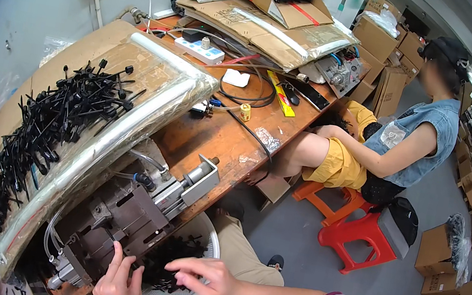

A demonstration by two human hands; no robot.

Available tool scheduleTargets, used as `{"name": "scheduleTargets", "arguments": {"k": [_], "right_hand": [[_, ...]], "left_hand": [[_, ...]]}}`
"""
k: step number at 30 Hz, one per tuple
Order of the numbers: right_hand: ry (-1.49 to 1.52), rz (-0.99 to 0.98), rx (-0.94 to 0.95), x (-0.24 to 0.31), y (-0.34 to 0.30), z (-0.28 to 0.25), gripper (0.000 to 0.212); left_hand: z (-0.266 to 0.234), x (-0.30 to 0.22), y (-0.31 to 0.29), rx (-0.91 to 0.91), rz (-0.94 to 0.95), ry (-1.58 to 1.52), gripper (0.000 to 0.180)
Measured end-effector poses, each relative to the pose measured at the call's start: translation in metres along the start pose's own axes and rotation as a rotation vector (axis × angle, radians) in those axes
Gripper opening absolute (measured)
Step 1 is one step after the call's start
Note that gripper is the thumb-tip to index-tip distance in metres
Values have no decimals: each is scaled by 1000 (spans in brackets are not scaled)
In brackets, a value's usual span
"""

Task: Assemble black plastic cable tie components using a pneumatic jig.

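My left hand (121, 291) is at the near side of a dark metal machine (131, 221), its fingers apart and the index fingertip up against the machine's front. A thin dark piece (111, 237) shows by that fingertip; I cannot tell if the finger touches it. To the right, my right hand (209, 279) hovers over a white basket (213, 241), palm down, with fingers apart and nothing visible in them. Small black plastic parts (168, 262) lie in the basket, partly hidden by the hand. The basket sits at my lap, beside the table edge.
Cardboard (109, 40) slopes above the machine, carrying a heap of black stemmed parts (58, 116). The wooden table (187, 139) holds a power strip (199, 51), cables and a phone (311, 95). A co-worker (416, 129) sits at right near a red stool (364, 243); boxes line the far side.
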State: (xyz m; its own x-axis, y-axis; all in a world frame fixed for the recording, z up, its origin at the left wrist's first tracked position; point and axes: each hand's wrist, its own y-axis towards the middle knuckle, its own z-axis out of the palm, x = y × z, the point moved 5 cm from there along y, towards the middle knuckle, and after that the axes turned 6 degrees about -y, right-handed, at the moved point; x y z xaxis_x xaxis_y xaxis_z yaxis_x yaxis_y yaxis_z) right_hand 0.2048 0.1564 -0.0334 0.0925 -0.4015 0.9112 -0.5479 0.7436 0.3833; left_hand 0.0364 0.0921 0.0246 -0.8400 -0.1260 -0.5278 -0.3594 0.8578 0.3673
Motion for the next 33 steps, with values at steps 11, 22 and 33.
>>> {"name": "scheduleTargets", "arguments": {"k": [11,22,33], "right_hand": [[44,-28,-797,-17,-4,-173,48],[156,502,215,-34,-17,-36,20],[-30,379,542,-10,-30,34,23]], "left_hand": [[61,28,-87,572,-140,-368,24],[106,50,-112,511,-51,-124,67],[135,69,-177,625,72,-152,53]]}}
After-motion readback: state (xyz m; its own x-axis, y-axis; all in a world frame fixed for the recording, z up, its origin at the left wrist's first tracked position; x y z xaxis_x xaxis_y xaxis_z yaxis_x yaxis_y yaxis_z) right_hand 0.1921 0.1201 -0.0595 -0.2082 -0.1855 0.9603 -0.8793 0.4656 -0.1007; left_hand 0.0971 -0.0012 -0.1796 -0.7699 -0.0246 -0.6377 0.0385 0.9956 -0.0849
